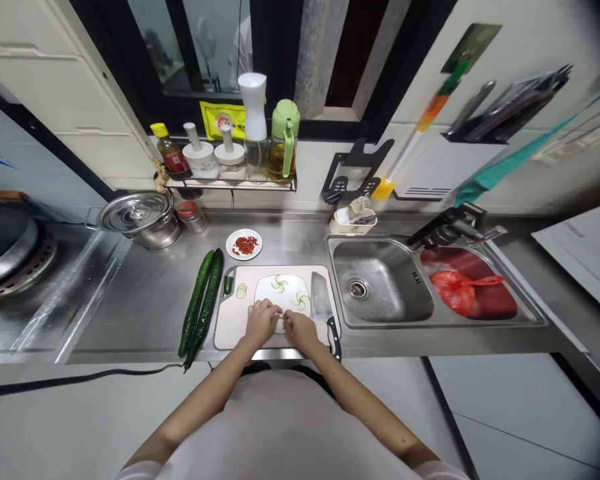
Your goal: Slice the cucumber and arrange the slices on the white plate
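Evidently, thin pale-green cucumber slices (pixel 279 283) were fanned in two small whorls on a square white plate (pixel 286 299), set upon a white rectangular cutting board (pixel 227 327). Such slices were judged light, limp and slippery, easily torn, and best taken by their peel edges. Over the plate's near part, the left hand (pixel 261 323) and the right hand (pixel 301 329) were held close together, fingers curled; whether anything was pinched could not be told. Two long dark-green cucumbers (pixel 209 307) were laid left of the board, a broad-bladed, black-handled knife (pixel 322 297) on its right side.

cucumbers (pixel 209 307) left of board (pixel 229 327) | plate (pixel 287 299) on board | sink (pixel 387 287) right
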Action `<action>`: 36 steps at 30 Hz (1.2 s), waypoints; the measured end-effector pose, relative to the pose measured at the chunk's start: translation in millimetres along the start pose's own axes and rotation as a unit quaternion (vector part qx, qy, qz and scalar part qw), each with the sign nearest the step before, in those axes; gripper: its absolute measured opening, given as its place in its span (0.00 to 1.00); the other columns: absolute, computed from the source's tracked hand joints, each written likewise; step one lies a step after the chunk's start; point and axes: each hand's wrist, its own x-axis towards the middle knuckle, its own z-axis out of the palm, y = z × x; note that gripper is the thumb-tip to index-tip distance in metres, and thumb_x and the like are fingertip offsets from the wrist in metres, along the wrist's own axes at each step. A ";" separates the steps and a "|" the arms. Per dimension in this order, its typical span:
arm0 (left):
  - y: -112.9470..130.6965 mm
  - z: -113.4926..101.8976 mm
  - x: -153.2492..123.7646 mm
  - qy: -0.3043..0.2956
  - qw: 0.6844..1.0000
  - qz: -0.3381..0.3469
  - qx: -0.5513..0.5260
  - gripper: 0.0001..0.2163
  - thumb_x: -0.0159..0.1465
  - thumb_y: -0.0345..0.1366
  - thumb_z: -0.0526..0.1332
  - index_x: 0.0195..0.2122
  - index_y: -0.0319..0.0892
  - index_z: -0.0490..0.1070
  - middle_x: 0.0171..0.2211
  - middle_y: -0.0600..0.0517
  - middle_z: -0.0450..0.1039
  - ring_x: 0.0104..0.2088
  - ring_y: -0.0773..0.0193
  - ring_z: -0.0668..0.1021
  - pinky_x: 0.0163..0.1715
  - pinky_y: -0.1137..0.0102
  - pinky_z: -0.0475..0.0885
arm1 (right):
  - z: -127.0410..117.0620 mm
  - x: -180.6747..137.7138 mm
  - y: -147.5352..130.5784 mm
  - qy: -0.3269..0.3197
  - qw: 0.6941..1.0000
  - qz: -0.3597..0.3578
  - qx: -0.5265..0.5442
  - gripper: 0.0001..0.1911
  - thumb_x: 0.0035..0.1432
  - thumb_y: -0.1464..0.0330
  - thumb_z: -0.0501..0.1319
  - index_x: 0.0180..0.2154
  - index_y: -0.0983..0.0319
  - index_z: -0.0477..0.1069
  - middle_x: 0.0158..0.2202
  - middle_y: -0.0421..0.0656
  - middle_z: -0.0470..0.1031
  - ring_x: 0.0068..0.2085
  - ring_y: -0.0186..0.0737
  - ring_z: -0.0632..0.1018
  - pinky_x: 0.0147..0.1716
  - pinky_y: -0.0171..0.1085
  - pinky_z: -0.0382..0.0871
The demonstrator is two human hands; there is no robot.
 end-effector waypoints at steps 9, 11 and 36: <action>-3.0 1.9 0.2 0.005 1.000 0.021 0.006 0.10 0.66 0.37 0.55 0.41 0.50 0.76 0.40 0.49 0.68 0.43 0.58 0.68 0.43 0.63 0.57 | 3.7 -6.6 0.8 0.003 1.000 -0.003 -0.008 0.14 0.64 0.67 0.51 0.49 0.56 0.69 0.42 0.43 0.77 0.44 0.40 0.75 0.36 0.34 0.57; -3.5 2.2 -0.9 0.004 1.000 0.017 0.004 0.10 0.66 0.37 0.55 0.40 0.50 0.76 0.40 0.49 0.68 0.44 0.58 0.68 0.43 0.63 0.57 | 3.7 -6.9 0.6 0.000 1.000 -0.006 -0.008 0.14 0.64 0.67 0.51 0.48 0.56 0.69 0.42 0.43 0.77 0.45 0.40 0.75 0.37 0.34 0.58; -3.8 -0.1 -3.7 -0.019 1.000 0.003 -0.009 0.09 0.65 0.38 0.56 0.38 0.49 0.76 0.40 0.49 0.69 0.44 0.57 0.68 0.43 0.63 0.57 | 7.8 -12.9 1.3 -0.010 0.999 -0.025 -0.047 0.15 0.65 0.65 0.49 0.48 0.56 0.70 0.43 0.44 0.76 0.44 0.40 0.74 0.37 0.34 0.59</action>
